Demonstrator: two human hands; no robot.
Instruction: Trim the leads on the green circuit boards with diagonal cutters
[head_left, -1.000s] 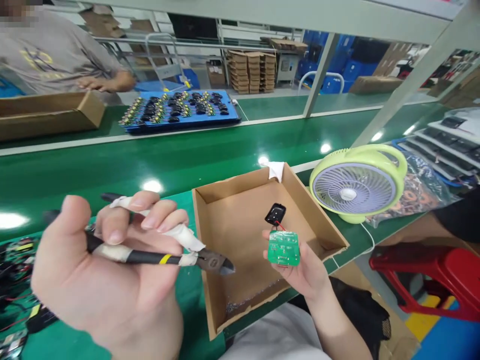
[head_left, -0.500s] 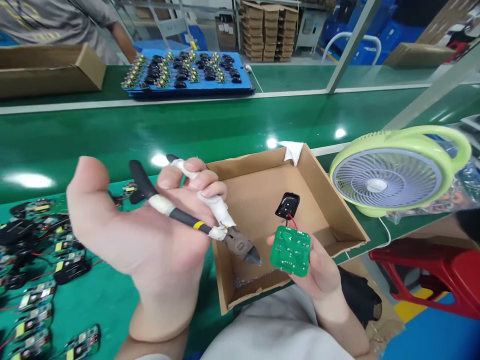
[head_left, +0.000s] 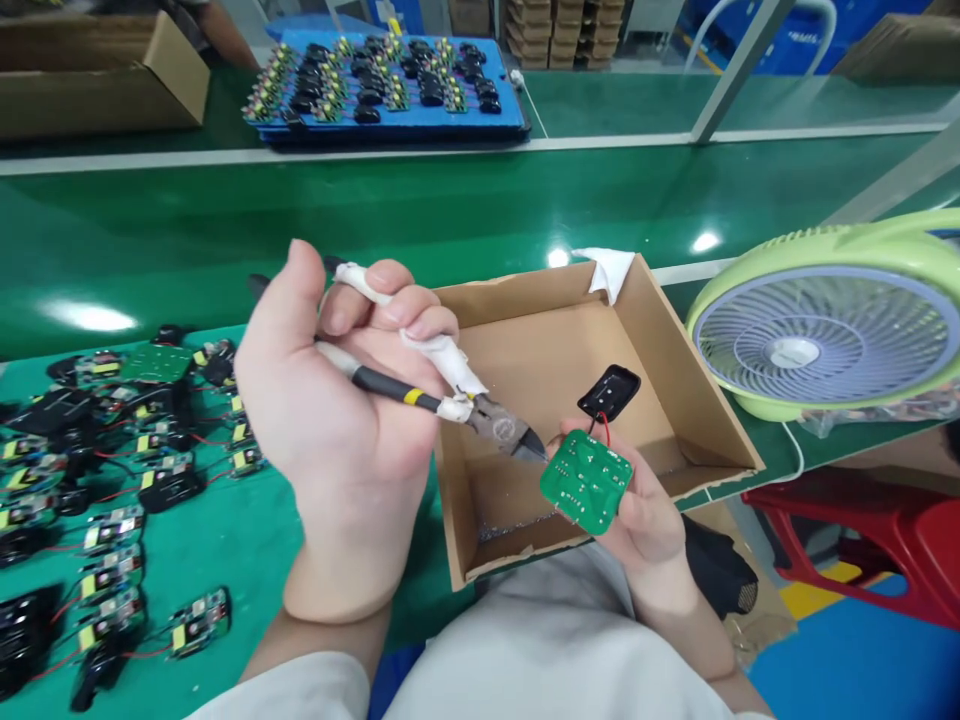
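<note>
Being held in the air over the near edge of the cardboard tray: one green circuit board, tilted, soldered face being turned up. It's being pinched from the right side and beneath by the right hand; some fingers are being hidden by the board. Cutters are being gripped by the left hand, fingers being curled over the far handle, thumb being held up off the grip. Tips are being aimed at the board's left corner; touching or just short, can't tell.

Risks, my read: a good joint or trace could be getting nicked if the tips are being steered loosely with that raised thumb. Board could be getting twisted if pushed, since only one side is being gripped. Red wire could be getting strained if the black shell, being carried past the board's far edge, is being left unsupported; can't tell.

Looks: glossy green, rounded corners, pale solder dots being spread across the face; underside is being hidden. Small bright clippings are being collected along the tray's near edge. Similar wired boards are being kept toward the surface's left edge.
</note>
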